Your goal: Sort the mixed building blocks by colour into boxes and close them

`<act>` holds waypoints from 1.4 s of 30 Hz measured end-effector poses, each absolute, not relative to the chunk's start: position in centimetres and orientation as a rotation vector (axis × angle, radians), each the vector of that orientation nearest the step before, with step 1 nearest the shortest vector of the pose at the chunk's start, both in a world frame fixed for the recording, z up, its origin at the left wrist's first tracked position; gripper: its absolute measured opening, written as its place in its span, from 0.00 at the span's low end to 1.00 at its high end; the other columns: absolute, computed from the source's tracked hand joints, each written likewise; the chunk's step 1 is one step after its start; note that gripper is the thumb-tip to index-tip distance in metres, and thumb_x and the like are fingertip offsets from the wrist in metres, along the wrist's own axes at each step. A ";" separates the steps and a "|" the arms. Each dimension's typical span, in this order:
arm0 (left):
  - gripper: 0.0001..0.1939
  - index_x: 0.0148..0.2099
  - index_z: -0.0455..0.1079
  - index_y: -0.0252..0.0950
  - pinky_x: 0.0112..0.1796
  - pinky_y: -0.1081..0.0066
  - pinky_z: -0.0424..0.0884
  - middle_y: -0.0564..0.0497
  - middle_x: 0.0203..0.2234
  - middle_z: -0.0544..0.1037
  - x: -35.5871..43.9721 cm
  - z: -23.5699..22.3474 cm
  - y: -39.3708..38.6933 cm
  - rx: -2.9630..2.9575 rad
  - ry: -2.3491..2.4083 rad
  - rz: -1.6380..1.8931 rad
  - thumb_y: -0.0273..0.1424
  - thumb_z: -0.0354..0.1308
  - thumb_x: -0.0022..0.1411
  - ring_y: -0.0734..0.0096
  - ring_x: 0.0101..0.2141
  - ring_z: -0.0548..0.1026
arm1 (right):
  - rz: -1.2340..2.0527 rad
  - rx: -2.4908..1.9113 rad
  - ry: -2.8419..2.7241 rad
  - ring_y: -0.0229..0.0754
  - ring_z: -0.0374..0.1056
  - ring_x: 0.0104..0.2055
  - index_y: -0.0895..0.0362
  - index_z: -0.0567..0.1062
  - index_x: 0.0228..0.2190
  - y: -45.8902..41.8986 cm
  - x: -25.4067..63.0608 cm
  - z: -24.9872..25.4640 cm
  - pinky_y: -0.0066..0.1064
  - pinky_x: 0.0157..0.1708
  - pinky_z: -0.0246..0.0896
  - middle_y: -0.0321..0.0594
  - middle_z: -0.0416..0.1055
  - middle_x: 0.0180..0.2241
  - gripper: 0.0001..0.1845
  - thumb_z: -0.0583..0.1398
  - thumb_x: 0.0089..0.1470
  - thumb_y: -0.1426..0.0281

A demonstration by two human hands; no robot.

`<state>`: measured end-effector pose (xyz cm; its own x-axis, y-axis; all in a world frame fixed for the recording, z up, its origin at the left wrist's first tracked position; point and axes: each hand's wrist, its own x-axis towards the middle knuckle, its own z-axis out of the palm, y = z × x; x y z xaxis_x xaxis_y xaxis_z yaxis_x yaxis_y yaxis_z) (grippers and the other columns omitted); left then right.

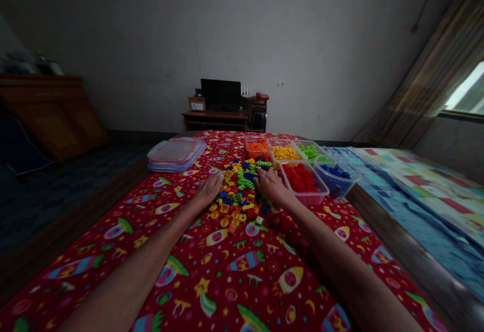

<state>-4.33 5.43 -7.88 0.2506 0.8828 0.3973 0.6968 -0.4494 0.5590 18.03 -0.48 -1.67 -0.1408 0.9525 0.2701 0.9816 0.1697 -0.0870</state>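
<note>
A mixed pile of toy building bricks [238, 196] in yellow, blue, green, red and orange lies on a red patterned tablecloth [234, 286]. At the pile's left edge rests my left hand [212, 188], fingers stretched toward the bricks and nothing visible in it. My right hand [271, 185] reaches over the pile's right side, its fingers apart and slightly bent, touching or just above some blue and green bricks. Its fingertips are partly hard to make out. Just right of that hand stands a clear tub of red bricks [321, 191].
Behind it are tubs of orange [258, 155], yellow [276, 158] and green bricks [319, 149]; a round tub of blue bricks [350, 183] stands at right. Stacked lids [176, 153] lie at left. A bed [427, 196] adjoins the table's right edge; a monitor [221, 93] stands beyond.
</note>
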 end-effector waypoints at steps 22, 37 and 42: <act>0.32 0.57 0.62 0.31 0.58 0.59 0.57 0.42 0.54 0.69 -4.6 -8.0 5.4 2.337 1.425 0.981 0.46 0.30 0.66 0.61 0.55 0.65 | 0.029 -1.678 -2.463 0.42 0.66 0.38 0.63 0.75 0.36 1.2 20.7 0.1 0.27 0.33 0.55 0.47 0.72 0.37 0.12 0.55 0.48 0.78; 0.34 0.57 0.62 0.32 0.59 0.60 0.56 0.42 0.55 0.69 -4.4 -7.7 4.9 2.254 1.416 0.991 0.51 0.32 0.65 0.61 0.56 0.65 | 0.348 -1.409 -2.084 0.32 0.56 0.22 0.60 0.71 0.25 2.9 21.7 0.1 0.24 0.24 0.48 0.33 0.64 0.20 0.17 0.47 0.58 0.70; 0.33 0.56 0.64 0.34 0.57 0.59 0.59 0.43 0.52 0.71 -4.6 -8.0 5.2 2.316 1.386 1.025 0.49 0.31 0.65 0.60 0.54 0.67 | 0.719 -1.389 -1.935 0.33 0.64 0.22 0.60 0.71 0.42 3.3 22.1 -0.3 0.23 0.24 0.58 0.33 0.70 0.22 0.16 0.55 0.50 0.74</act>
<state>-4.62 5.18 -7.96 0.2981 0.8472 0.4397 0.6686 -0.5141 0.5373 22.14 3.28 -0.31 -0.2349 0.9545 0.1837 0.6033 0.2914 -0.7424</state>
